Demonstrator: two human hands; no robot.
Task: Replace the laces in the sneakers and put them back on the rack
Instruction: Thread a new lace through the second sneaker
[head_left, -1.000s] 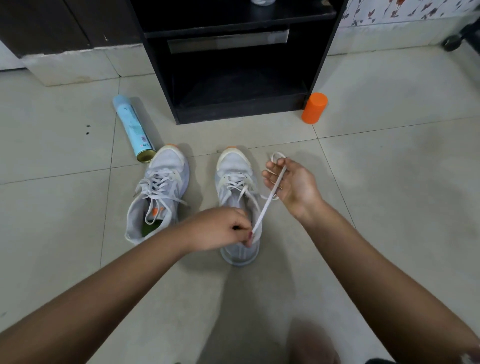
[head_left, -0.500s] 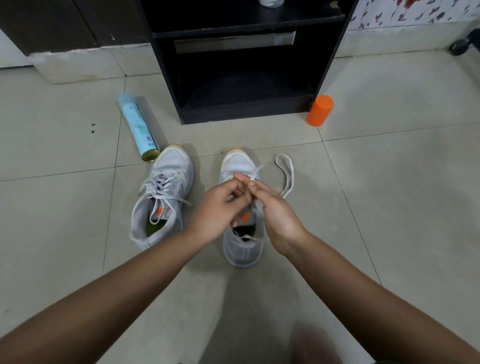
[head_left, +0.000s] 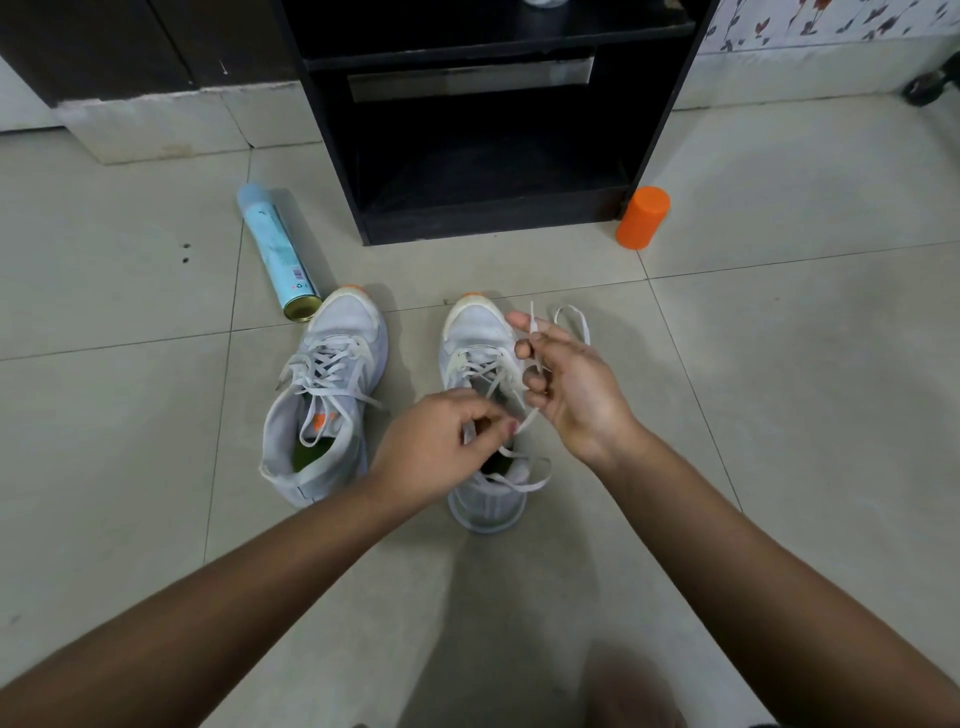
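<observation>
Two white sneakers stand side by side on the tiled floor, toes toward the black rack (head_left: 498, 218). The left sneaker (head_left: 332, 395) is laced, its lace ends hanging loose. Both my hands work over the right sneaker (head_left: 475, 332). My left hand (head_left: 436, 452) pinches the white lace (head_left: 571, 317) low over the shoe's opening. My right hand (head_left: 571, 384) holds the same lace higher up, the strand running between its curled fingers and looping out beyond them to the right. Much of the right sneaker's tongue is hidden by my hands.
A light blue spray can (head_left: 275, 249) lies on the floor left of the rack, touching the left sneaker's toe. An orange cylinder (head_left: 643, 217) stands at the rack's right front corner. Pale floor tiles stretch to both sides.
My hands, pinched together over the shoe half a second ago, have drawn apart. The right hand rose to the right with the lace; the left hand dropped toward the shoe's opening.
</observation>
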